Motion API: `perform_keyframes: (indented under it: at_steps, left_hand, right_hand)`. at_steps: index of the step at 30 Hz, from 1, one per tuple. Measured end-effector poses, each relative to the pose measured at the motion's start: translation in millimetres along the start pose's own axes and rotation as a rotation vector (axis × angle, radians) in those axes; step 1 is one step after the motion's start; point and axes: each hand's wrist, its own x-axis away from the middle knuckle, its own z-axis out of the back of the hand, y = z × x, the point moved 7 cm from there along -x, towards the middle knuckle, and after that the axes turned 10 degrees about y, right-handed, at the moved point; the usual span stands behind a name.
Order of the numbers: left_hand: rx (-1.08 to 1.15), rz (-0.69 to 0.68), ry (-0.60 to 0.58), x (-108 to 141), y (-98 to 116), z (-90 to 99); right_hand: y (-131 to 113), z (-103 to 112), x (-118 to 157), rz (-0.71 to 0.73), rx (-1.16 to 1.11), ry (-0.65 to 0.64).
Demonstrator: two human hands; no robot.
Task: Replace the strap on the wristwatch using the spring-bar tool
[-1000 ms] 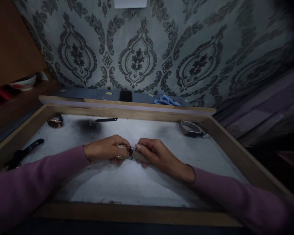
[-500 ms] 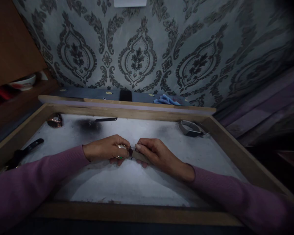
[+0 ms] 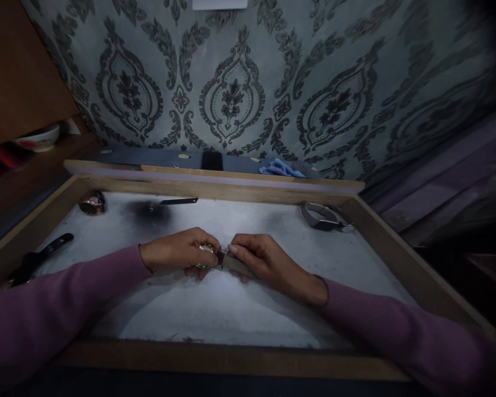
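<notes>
A wristwatch with a round, gold-rimmed case [image 3: 206, 257] is held up over the middle of the wooden tray. My left hand [image 3: 182, 251] is closed around the case, thumb and fingers at its edge, partly covering the dial. From the case a flat brownish strap [image 3: 236, 266] runs to the right. My right hand [image 3: 267, 262] is closed on that strap, its thumb and index finger pinching near the end close to the case. Whatever small part lies between the fingertips is too small to make out.
Inside the tray [image 3: 215, 353] lie a rose-gold watch [image 3: 92, 205], a black-strapped watch [image 3: 41, 256], a thin dark blade-like strip [image 3: 179, 202] and a silver-grey watch [image 3: 320, 217]. Behind the raised rim sit a blue cloth [image 3: 281, 167] and a black flat object [image 3: 212, 161].
Almost nothing differs. Both hands keep the same hold on the watch and strap; the right fingers and wrist have shifted very slightly.
</notes>
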Motion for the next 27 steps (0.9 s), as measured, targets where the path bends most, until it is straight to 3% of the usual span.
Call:
perform_keyframes:
  at_steps: [9, 19, 27]
  left_hand:
    - [-0.033, -0.006, 0.003, 0.1, 0.1, 0.4]
    - [-0.041, 0.012, 0.005, 0.7, 1.3, 0.2]
    - [-0.027, 0.002, -0.009, -0.1, -1.8, -0.3]
  right_hand:
    - [-4.4, 0.3, 2.8, -0.006, 0.060, 0.021]
    - [-8.2, 1.6, 2.2, 0.112, 0.169, 0.077]
    - [-8.7, 1.2, 2.5, 0.120, 0.184, 0.069]
